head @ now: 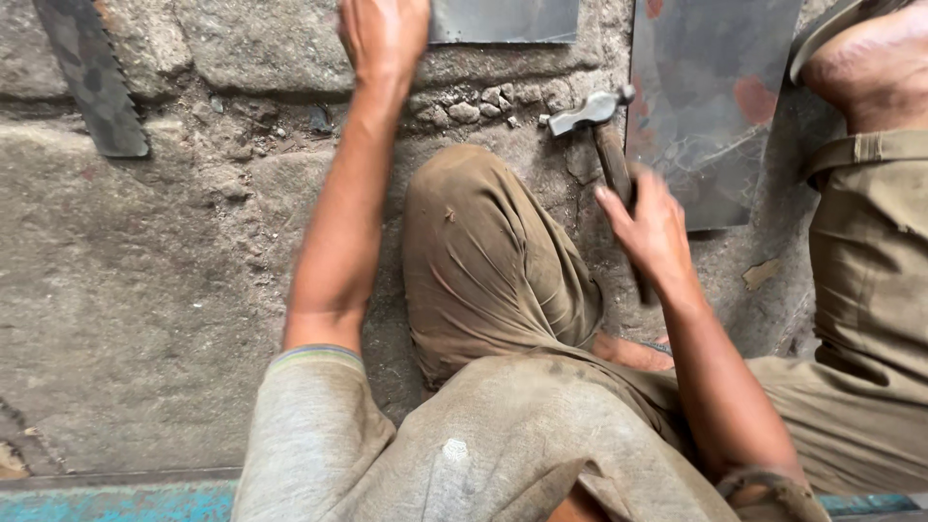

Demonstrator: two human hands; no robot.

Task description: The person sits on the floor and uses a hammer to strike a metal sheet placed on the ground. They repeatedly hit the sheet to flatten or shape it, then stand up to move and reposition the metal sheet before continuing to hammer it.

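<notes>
Gripping the wooden handle low down, the right hand [652,232] is closed around the hammer [607,145], whose long axis runs up and slightly left to its steel head. Farther off, the left hand [384,34] presses flat on the metal sheet [503,19], left of the head.

Wooden-handled hammer [609,145], head up

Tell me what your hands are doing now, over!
Right hand gripping hammer, head raised over the stone floor. Left hand resting by small metal sheet. Larger metal sheet lies beside hammer.
</notes>
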